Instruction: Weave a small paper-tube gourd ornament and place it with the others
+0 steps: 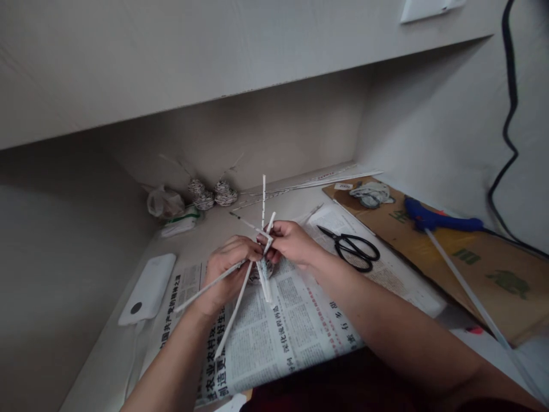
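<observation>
Rolled paper sticks (233, 312) fan out from a small woven paper piece (256, 276), partly hidden under my hands above the newspaper. My left hand (231, 266) is closed on the woven piece where the sticks meet, with one stick lying across its back. Fingers of my right hand (291, 243) pinch a bent paper stick (269, 245) at the same spot. One stick (263, 200) points straight up between the hands, and others slant toward me. The fingertips partly cover each other.
Newspaper (295, 326) covers the table. Black scissors (354, 249) lie right of my hands. A blue glue gun (441, 217) rests on cardboard (476, 269). Two woven paper gourd shapes (225, 193) stand at the back, near a plastic bag (165, 202). A white power bank (148, 289) lies left.
</observation>
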The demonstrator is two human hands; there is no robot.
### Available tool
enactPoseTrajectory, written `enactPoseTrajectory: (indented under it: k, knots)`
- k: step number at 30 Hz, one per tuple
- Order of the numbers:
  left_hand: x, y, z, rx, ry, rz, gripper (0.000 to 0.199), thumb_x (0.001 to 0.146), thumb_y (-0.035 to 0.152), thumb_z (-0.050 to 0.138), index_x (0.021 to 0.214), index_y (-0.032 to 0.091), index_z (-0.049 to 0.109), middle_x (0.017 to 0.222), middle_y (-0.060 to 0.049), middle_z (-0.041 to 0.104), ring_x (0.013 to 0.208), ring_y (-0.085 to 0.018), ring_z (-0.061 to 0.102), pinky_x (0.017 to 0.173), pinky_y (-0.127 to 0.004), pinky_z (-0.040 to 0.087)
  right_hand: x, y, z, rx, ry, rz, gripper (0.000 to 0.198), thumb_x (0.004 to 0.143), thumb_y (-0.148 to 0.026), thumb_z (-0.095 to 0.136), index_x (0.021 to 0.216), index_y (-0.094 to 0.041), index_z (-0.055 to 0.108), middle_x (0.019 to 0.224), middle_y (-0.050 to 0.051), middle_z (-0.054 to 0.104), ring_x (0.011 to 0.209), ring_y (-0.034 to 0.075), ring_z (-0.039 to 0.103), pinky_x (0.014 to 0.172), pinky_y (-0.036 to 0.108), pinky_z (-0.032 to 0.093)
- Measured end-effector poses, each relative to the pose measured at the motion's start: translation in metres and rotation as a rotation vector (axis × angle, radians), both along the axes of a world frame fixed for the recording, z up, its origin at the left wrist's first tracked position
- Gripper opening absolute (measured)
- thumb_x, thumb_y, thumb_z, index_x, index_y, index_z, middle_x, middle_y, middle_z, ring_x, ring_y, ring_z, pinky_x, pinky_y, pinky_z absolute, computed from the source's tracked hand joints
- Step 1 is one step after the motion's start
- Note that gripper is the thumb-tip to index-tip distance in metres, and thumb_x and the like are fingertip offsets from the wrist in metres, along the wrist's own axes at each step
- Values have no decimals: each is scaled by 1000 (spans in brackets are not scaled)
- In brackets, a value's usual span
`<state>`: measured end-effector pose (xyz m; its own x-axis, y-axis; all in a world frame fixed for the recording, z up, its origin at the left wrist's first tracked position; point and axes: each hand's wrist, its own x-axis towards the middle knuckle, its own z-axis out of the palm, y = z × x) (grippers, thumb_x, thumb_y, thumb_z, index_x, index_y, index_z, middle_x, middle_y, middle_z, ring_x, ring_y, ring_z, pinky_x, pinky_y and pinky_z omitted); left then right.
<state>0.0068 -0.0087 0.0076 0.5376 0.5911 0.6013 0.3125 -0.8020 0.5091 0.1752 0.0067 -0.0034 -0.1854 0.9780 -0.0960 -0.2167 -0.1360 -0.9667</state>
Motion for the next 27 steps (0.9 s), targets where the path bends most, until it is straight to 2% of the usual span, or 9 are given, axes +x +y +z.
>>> enactPoseTrajectory:
  k: [4, 11, 15, 19, 22, 27]
  knots:
    - [0, 0, 2, -26, -22, 0, 9, 83, 17, 61, 76, 20, 65, 82, -7, 69, 82, -19, 63, 74, -31, 48, 0, -1, 0, 4, 23, -16, 21, 65, -27, 81, 75, -16, 65, 51, -5, 60, 41, 7, 54, 37, 16, 44]
    - [-4, 1, -2, -83, 9, -17, 10, 85, 20, 61, 85, 22, 70, 86, -7, 70, 88, -20, 63, 81, -32, 48, 0, -3, 3, 21, 21, 20, 30, 62, -40, 82, 67, -16, 64, 53, -4, 59, 42, 7, 51, 37, 17, 43]
    - [-6, 4, -5, -108, -10, 7, 9, 85, 22, 61, 85, 22, 70, 84, -8, 70, 84, -20, 63, 78, -32, 49, 2, -3, 3, 16, 39, 60, 37, 67, -51, 75, 64, -16, 63, 54, -2, 60, 44, 9, 54, 41, 19, 46]
    - [-9, 6, -12, -177, -89, 98, 7, 83, 21, 63, 87, 20, 69, 86, -7, 68, 82, -18, 64, 77, -31, 49, 2, -1, 4, 36, 69, 94, 44, 74, -59, 65, 65, -16, 64, 55, 0, 60, 48, 10, 55, 46, 20, 48]
    - [-9, 7, -16, -212, -112, 175, 9, 82, 20, 63, 88, 19, 69, 86, -6, 68, 82, -17, 64, 78, -29, 49, 2, -1, 3, 42, 118, 78, 37, 78, -51, 64, 68, -15, 65, 58, 0, 61, 51, 10, 55, 48, 20, 49]
    - [-7, 7, -16, -208, -137, 251, 7, 82, 20, 62, 82, 18, 69, 84, -5, 69, 81, -17, 64, 77, -28, 49, 2, -1, 3, 52, 130, 88, 2, 72, -17, 66, 73, -16, 68, 64, -1, 64, 58, 10, 58, 55, 21, 48]
